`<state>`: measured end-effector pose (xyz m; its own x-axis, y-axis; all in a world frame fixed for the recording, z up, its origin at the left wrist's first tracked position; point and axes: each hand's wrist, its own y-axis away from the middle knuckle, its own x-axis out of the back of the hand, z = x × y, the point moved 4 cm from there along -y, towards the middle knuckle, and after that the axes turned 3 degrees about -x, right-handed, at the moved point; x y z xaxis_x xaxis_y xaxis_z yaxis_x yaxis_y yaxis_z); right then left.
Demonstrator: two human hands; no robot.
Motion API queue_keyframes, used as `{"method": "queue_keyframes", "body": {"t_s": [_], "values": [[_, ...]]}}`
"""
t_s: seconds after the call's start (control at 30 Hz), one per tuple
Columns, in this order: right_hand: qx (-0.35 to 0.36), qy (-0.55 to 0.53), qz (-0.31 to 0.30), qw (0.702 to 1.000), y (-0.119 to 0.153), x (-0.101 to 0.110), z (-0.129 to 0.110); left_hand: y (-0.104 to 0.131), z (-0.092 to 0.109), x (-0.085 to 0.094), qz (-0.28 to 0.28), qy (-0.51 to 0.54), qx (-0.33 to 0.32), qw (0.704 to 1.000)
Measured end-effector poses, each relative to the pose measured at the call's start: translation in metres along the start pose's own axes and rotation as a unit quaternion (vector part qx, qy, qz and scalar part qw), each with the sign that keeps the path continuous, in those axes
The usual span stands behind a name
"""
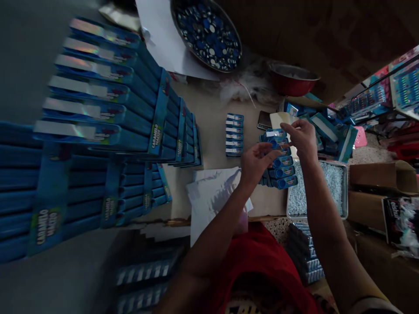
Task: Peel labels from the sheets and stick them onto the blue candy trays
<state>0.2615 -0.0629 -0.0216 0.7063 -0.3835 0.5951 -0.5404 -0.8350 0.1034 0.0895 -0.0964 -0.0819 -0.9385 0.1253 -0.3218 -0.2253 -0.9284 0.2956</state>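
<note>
Several blue packages (283,162) lie in a column on the table between my hands. A whitish strip covers the top one, while round blue openings show on those below. My left hand (257,165) is over their left side, thumb and fingers pinched together at the second package; what is between them is too small to make out. Above the upper right end of the column, my right hand (301,134) has its fingers pinched near the top package, and anything in them is too small to name. Left of my hands stands another column of small blue packages (235,135) with whitish strips.
Tall stacks of blue packages (140,100) fill the left. White papers (209,192) lie near the front edge. At the back are a bowl of blue and silver discs (209,32) and a red bowl (291,80). A metal tray (345,192) of pale pieces sits right.
</note>
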Motion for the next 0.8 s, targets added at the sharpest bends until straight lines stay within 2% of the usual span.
{"method": "queue_keyframes", "body": {"t_s": [0.1, 0.27, 0.37, 0.5, 0.6, 0.8], "values": [[-0.019, -0.036, -0.02, 0.999, 0.006, 0.003, -0.001, 0.004, 0.001, -0.002, 0.012, 0.016, -0.002, 1.0], [-0.046, -0.133, -0.109, 0.984, 0.025, 0.015, 0.013, -0.002, 0.0, 0.016, -0.032, -0.011, 0.027, 0.999], [-0.031, -0.146, -0.07, 0.986, 0.034, 0.014, 0.024, -0.014, 0.004, 0.026, -0.038, -0.064, 0.027, 0.997], [-0.013, -0.078, 0.011, 0.997, 0.035, 0.005, 0.026, -0.035, 0.006, 0.03, -0.034, -0.118, 0.026, 0.992], [-0.013, -0.018, 0.021, 1.0, 0.031, -0.001, 0.021, -0.045, 0.005, 0.032, -0.037, -0.134, 0.025, 0.99], [0.002, 0.02, 0.021, 1.0, 0.028, -0.005, 0.018, -0.048, -0.007, 0.033, -0.037, -0.129, 0.043, 0.99]]}}
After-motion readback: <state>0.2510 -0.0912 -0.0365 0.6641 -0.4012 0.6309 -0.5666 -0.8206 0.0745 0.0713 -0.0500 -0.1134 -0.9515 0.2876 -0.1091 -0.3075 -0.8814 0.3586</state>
